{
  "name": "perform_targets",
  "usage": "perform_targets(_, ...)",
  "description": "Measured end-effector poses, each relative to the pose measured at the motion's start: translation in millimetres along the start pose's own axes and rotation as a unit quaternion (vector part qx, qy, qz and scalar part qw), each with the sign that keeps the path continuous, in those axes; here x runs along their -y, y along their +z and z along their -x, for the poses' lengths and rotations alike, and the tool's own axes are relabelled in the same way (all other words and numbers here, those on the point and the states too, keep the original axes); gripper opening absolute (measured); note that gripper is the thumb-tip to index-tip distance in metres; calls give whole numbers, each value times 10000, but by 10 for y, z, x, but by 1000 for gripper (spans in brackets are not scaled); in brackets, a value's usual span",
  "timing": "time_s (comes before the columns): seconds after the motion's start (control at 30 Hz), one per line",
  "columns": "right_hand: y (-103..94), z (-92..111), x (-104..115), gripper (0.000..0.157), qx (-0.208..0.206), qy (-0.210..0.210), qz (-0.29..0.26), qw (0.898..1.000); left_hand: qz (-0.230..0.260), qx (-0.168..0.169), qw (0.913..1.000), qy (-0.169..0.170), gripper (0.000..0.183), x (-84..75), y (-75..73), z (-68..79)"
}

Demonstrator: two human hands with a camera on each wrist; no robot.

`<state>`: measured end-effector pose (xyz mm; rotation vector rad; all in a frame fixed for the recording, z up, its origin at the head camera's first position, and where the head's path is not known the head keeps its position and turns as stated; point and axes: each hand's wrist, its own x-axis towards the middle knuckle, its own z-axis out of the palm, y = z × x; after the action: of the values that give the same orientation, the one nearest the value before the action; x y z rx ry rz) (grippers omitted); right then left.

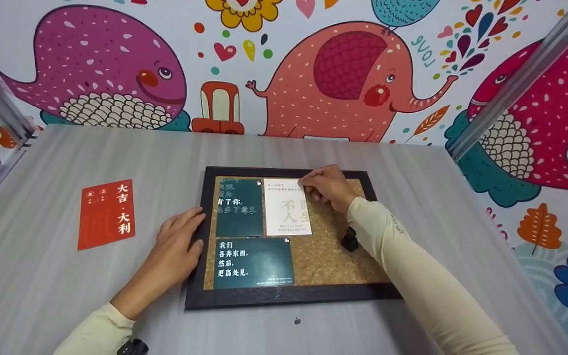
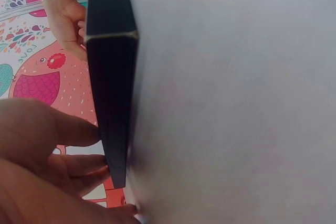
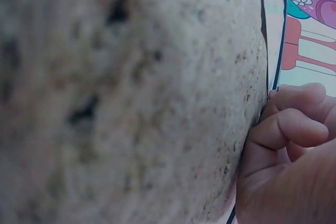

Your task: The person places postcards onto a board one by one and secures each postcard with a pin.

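Observation:
A black-framed cork board [image 1: 333, 261] lies on the table, with two dark green cards [image 1: 239, 222] and a white card [image 1: 284, 217] on it. My right hand [image 1: 331, 187] has its thumb and forefinger pinched together at the white card's upper right corner; its other fingers curl in, close over the cork in the right wrist view. What else may be between those fingertips is hidden. Against the board's left edge rests my left hand [image 1: 178, 241], fingers loosely extended; the left wrist view shows the fingers [image 2: 79, 129] touching the side of the black frame [image 2: 113, 87].
A red card [image 1: 106, 214] with white characters lies on the table left of the board. Small round pin heads [image 1: 259, 183] show at the green cards' upper right corners. A patterned wall [image 1: 274, 64] stands behind the table, with metal posts [image 1: 525, 74] at both sides.

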<state>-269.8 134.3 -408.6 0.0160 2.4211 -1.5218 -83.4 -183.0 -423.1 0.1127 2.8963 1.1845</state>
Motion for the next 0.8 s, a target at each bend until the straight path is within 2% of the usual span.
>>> perform_targets(0.8, -17, -18, -4, 21, 20, 169, -203, 9996, -44, -16, 10000, 22, 54, -8, -4, 3)
